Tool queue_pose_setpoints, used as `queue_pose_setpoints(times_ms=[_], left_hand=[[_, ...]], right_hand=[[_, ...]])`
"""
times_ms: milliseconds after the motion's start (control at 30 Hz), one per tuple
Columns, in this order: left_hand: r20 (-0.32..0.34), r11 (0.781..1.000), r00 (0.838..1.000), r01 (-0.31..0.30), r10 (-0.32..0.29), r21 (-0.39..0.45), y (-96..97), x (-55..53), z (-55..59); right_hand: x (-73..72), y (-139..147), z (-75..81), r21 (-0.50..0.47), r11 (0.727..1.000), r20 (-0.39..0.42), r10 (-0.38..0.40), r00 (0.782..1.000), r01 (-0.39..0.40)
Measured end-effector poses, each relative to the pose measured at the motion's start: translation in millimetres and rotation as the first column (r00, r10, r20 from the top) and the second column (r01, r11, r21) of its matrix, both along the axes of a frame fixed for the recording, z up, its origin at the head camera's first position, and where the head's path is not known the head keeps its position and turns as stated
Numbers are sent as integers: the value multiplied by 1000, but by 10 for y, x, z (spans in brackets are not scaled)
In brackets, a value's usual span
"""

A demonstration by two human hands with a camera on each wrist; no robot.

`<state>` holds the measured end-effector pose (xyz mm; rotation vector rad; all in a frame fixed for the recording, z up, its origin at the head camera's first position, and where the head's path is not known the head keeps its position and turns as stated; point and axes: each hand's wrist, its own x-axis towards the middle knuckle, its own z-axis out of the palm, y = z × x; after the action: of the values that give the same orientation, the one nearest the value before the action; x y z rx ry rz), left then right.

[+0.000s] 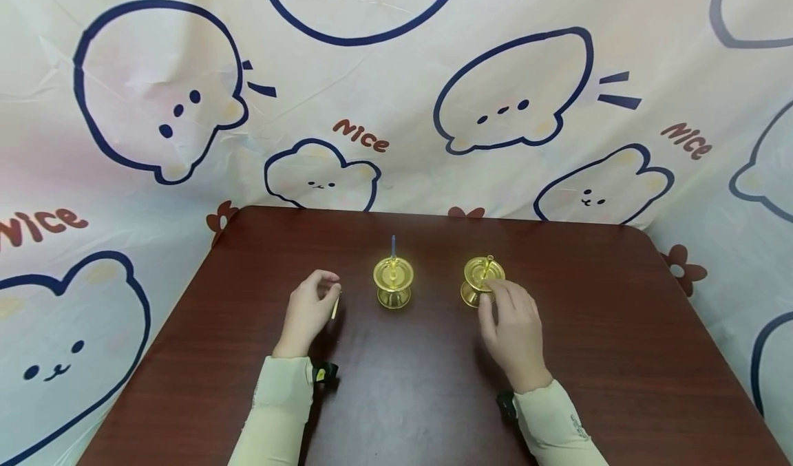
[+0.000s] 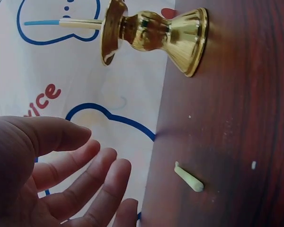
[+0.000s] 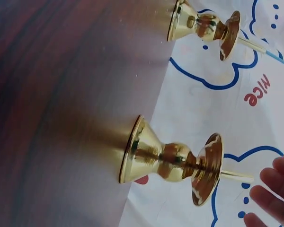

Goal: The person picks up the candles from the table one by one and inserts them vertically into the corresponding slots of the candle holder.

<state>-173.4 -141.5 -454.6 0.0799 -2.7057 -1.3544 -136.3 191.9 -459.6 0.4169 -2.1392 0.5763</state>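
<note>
In the head view my left hand (image 1: 310,311) hovers over the table to the left of a gold candle holder (image 1: 394,297). A thin blue candle (image 2: 41,22) stands upright in that holder's tube. Loosely bent, the left fingers hold nothing in the left wrist view. On the table beneath them lies a short pale yellow candle (image 2: 189,178). My right hand (image 1: 514,328) is at the near side of a second gold holder (image 1: 480,271). Its fingers (image 3: 274,182) look relaxed beside the bare tube (image 3: 236,177); whether they touch the holder I cannot tell.
The dark red-brown table (image 1: 396,390) extends round both holders. Behind it and at the sides hangs a pale cloth (image 1: 409,94) printed with cartoon animals. A tiny white bit (image 2: 253,165) lies on the tabletop near the yellow candle.
</note>
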Motion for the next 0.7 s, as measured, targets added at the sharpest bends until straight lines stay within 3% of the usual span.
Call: queue_pose_setpoints(times_ms=[200,400,700], left_hand=[[55,1000,998,-6,7,-12,-24,-7,-38],[88,1000,996,-15,16,-12,-54,-27,-113],[135,999,990,-31,36,-40,-63,-63,-196]], right_hand=[[18,73,-11,-38,997,94,-57,994,61],[10,122,-29,-40,997,157,-64,985,71],[-32,206,-26,-3,997,353,-68,933,74]])
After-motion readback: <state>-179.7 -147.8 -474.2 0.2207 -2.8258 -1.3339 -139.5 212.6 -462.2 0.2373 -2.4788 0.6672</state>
